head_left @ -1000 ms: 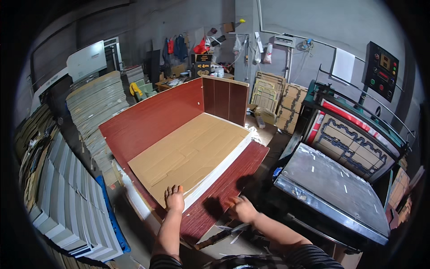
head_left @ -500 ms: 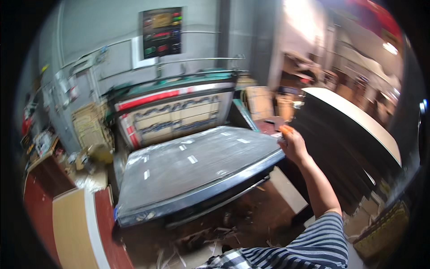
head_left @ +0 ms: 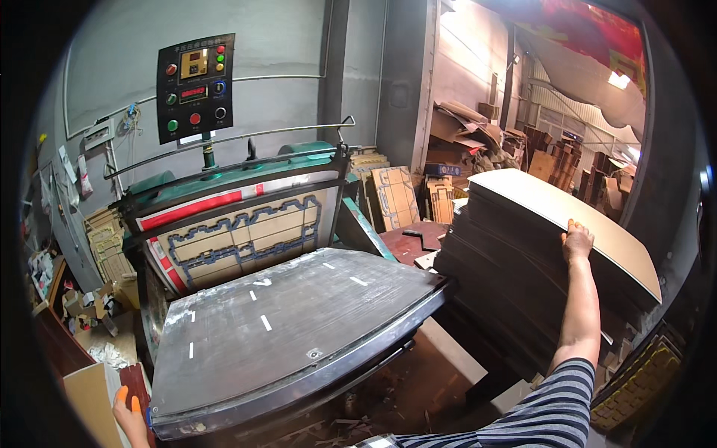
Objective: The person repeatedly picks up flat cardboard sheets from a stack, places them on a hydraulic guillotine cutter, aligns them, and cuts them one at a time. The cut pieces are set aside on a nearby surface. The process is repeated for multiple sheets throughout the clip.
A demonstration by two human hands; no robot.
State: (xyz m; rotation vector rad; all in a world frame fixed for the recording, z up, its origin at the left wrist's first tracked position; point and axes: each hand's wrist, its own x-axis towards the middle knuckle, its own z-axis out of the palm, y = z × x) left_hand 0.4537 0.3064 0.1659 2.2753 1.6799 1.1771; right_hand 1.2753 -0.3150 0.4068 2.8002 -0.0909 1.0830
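My right hand (head_left: pixel 577 243) is at the near edge of a tan cardboard sheet (head_left: pixel 538 198) on top of a tall dark stack (head_left: pixel 493 246). Its fingers bend over that edge and seem to grip it. Orange covers show on its fingertips. At the lower left, my left hand (head_left: pixel 131 417) has its fingers apart and holds nothing; they too wear orange covers. It is beside the near left corner of a die-cutting press's flat grey plate (head_left: pixel 291 306), in front of a tan board (head_left: pixel 89 396). White strips lie on the plate.
Behind the plate stands the press's upright die board (head_left: pixel 246 231) with dark cutting lines. A black control panel (head_left: pixel 196 88) with coloured buttons rises above it. Patterned die boards (head_left: pixel 396 196) lean at the back. Scraps (head_left: pixel 366 425) litter the floor below the plate.
My right hand has moved from the plate's far right corner to the cardboard stack's edge. My left hand has come into view at lower left. The view has turned to the right.
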